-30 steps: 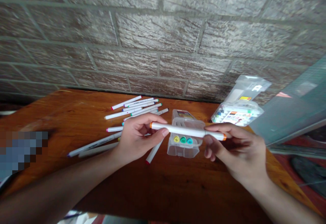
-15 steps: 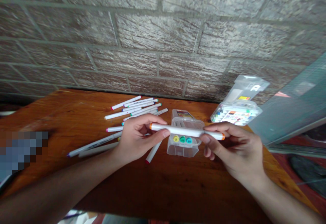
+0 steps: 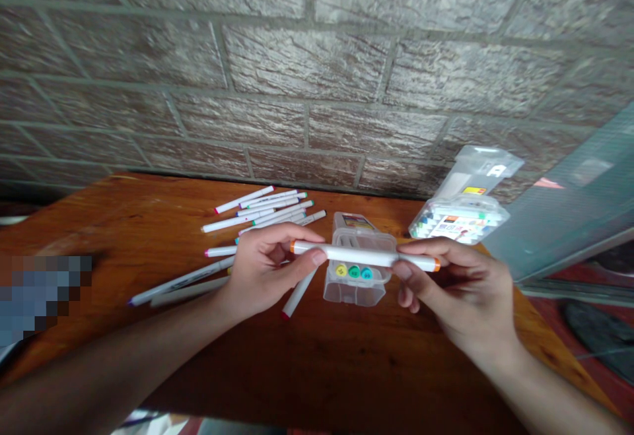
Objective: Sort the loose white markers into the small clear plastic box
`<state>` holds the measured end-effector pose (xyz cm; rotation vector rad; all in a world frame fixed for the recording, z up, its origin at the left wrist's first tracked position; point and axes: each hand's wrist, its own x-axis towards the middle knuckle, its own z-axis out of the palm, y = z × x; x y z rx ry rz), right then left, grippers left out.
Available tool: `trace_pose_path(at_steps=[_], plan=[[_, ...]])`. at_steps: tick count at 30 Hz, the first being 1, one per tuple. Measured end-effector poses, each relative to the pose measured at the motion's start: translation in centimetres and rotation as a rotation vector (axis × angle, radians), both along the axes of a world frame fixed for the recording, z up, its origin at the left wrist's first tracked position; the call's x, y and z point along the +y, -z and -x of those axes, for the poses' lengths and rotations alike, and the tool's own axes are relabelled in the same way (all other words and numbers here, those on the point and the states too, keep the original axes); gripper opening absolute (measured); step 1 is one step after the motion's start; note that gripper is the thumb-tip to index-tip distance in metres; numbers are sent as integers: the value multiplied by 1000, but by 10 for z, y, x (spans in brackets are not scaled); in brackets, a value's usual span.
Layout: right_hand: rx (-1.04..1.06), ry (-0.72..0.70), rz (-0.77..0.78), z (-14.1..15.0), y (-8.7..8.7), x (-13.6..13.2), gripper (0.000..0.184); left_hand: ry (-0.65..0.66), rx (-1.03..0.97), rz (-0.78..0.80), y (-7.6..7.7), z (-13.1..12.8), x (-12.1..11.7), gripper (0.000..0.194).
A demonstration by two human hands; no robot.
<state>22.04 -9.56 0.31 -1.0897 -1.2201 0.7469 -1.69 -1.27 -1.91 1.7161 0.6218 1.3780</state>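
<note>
A white marker [image 3: 356,255] with orange ends is held level between both hands, above the table. My left hand [image 3: 265,267] pinches its left part between thumb and fingers. With thumb and forefinger, my right hand [image 3: 458,286] grips the right part, near the cap seam. Behind and below the marker stands a clear plastic case [image 3: 354,293], its lid up. Three markers with yellow, green and blue numbered ends show in it. Just left of the case lies a red-tipped white marker [image 3: 298,296], partly behind my left hand.
Several loose white markers [image 3: 262,214] lie at the back left of the wooden table [image 3: 347,369]. A second open clear case [image 3: 458,220], filled with markers, stands at the back right. A stone-patterned wall [image 3: 307,59] rises behind the table.
My right hand and the marker's right orange end have shifted very slightly to the right. My left hand keeps its hold, nearly still.
</note>
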Motion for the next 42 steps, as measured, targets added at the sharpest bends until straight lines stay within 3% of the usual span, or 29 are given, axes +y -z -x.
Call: trace_pose_path(at_steps=[10,18,30,36,42], plan=[[12,1,7,0,0,-1,20,-14,-1,-50,-1,-2,-1,11],[12,26,-4,3,0,0,24,-99,41,-128,-5,-2,0,13],[52,-12,15,2,-2,0,22,-11,-1,28,-4,-2,-3,7],[31,-32,14,-1,-3,0,15,68,-25,159,-3,1,-3,24],[25,-115,-69,-8,3,6,11,138,-95,199,1,2,0,24]])
